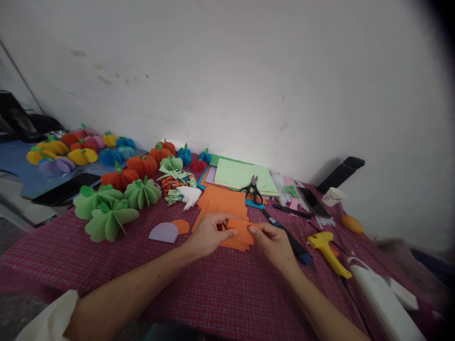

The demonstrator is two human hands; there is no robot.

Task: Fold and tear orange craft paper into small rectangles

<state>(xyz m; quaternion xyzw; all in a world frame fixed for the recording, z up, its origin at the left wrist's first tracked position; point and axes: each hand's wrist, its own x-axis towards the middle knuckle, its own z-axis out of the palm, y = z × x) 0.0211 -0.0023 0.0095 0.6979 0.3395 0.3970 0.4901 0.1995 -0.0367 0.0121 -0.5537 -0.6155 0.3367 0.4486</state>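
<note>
My left hand [209, 233] and my right hand [272, 241] both pinch a small stack of folded orange paper pieces [240, 232] just above the red checked tablecloth [199, 289]. The fingers of each hand are closed on the stack's edges. Larger orange sheets [222, 199] lie flat right behind the hands. A lilac half-circle cutout [164, 232] and an orange one [182, 226] rest to the left of my left hand.
Several paper pumpkins in green [106, 208], orange [142, 165], blue and yellow stand at the left. Black scissors [253, 189] lie on light green sheets [245, 176]. A yellow glue gun [327, 251], a dark ruler [289, 239], a phone [314, 202] and a white cup [334, 195] lie right.
</note>
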